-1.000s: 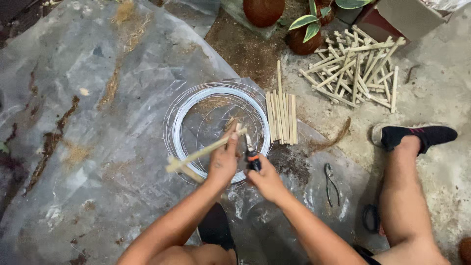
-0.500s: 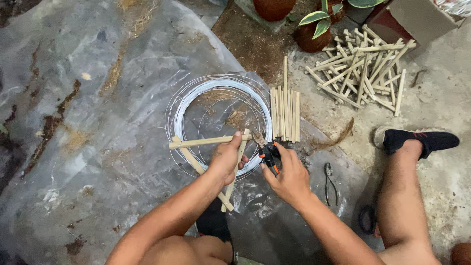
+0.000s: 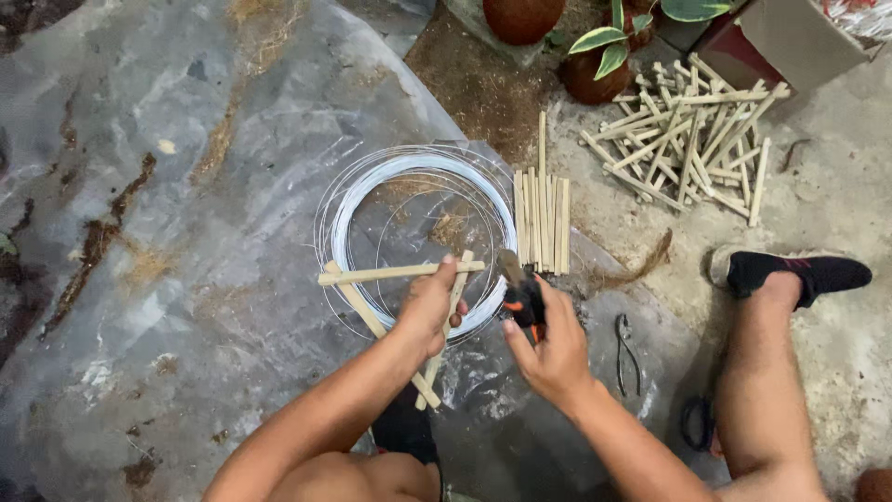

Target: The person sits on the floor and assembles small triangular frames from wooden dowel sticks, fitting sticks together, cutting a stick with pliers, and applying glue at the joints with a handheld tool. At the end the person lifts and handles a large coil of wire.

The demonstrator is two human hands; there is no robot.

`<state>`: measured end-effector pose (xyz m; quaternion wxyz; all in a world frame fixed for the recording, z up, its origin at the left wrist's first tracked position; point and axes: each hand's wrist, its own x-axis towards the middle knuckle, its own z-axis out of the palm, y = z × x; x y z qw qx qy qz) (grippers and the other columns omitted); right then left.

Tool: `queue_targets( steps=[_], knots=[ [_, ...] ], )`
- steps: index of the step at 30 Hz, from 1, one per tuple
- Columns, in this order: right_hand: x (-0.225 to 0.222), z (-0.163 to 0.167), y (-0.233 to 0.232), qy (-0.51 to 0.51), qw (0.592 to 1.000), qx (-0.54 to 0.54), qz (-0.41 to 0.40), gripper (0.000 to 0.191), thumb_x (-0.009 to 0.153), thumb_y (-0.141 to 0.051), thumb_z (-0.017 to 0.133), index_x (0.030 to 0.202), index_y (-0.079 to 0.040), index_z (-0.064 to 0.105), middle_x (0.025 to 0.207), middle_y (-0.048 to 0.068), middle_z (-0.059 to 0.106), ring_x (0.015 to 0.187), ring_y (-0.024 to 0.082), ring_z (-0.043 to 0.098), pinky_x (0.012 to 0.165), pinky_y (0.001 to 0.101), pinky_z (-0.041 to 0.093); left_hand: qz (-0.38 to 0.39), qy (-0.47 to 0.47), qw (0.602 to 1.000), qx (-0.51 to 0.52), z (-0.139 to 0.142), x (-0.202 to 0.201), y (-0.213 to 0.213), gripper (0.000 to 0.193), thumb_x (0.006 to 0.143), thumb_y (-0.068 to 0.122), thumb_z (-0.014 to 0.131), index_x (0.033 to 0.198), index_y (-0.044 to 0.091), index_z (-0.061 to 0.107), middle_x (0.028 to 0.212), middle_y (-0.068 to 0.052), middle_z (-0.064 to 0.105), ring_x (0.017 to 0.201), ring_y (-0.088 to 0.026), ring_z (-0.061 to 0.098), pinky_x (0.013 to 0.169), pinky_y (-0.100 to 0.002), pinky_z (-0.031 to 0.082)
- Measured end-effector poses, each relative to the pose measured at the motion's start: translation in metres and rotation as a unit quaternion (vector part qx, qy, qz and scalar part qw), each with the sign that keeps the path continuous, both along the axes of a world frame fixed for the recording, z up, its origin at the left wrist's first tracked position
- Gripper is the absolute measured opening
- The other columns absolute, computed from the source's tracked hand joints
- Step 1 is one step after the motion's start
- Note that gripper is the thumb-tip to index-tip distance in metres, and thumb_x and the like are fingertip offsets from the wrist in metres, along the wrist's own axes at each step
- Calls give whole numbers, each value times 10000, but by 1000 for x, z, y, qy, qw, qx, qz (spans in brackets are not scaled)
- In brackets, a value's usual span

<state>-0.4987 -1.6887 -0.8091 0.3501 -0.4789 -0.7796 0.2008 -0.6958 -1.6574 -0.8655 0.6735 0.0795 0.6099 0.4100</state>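
Note:
My left hand (image 3: 429, 305) grips a frame of bamboo sticks (image 3: 390, 273) where they cross, one stick lying level and others slanting down toward me. My right hand (image 3: 550, 346) holds pliers (image 3: 520, 290) with orange and black handles, jaws pointing up beside the stick ends. Both hands hover over a coil of white wire (image 3: 413, 169) lying on the plastic sheet.
A row of cut bamboo sticks (image 3: 543, 216) lies right of the coil. A loose pile of sticks (image 3: 689, 138) sits farther right on concrete. Another pair of pliers (image 3: 626, 351) lies by my right leg. My black shoe (image 3: 801, 273), potted plants (image 3: 595, 67) and a cardboard box (image 3: 797, 35) border the area.
The level stick has swung from tilted to horizontal in my left hand. My right hand with the pliers has shifted slightly right and stayed close to the stick ends.

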Motion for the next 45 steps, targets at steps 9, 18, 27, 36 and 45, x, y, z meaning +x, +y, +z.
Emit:
queue_targets(
  steps=[9, 18, 27, 36, 45],
  knots=[
    [4, -5, 3, -129, 988, -69, -52, 691, 822, -314, 790, 1396, -43, 515, 1145, 199, 632, 962, 397, 663, 793, 474, 550, -7, -10, 1000, -22, 2, 1, -6, 403, 1034, 456, 505, 969, 95, 672, 703, -43, 550, 496, -150, 495, 414, -306, 351],
    [-2, -2, -5, -208, 961, -182, -29, 705, 838, -323, 786, 1430, -74, 493, 1123, 178, 636, 968, 372, 661, 813, 465, 541, -2, -13, 1000, -25, -3, 8, -8, 405, 1036, 445, 511, 1004, 75, 672, 749, -25, 585, 525, -143, 521, 419, -299, 347],
    [4, -5, -7, -47, 993, -100, -30, 673, 906, -298, 719, 1453, -20, 443, 1166, 208, 608, 939, 381, 650, 774, 444, 544, 1, -26, 1000, -4, -9, 3, -10, 415, 1042, 434, 512, 992, 58, 681, 739, -30, 579, 529, -137, 524, 416, -293, 354],
    [7, 4, -8, -14, 1000, -14, -23, 647, 914, -303, 714, 1441, -17, 470, 1173, 192, 617, 1007, 405, 654, 846, 455, 549, -6, -2, 1000, 27, -5, 5, -6, 453, 1041, 449, 479, 996, 63, 711, 670, -36, 574, 498, -137, 519, 412, -299, 371],
    [19, -17, -27, -114, 972, -200, -53, 655, 845, -334, 754, 1407, -82, 531, 1165, 178, 640, 1053, 387, 644, 868, 472, 527, -52, 65, 996, 23, -10, 3, -19, 356, 983, 390, 614, 909, 63, 733, 650, -27, 593, 466, -132, 494, 424, -315, 352]
  ],
)
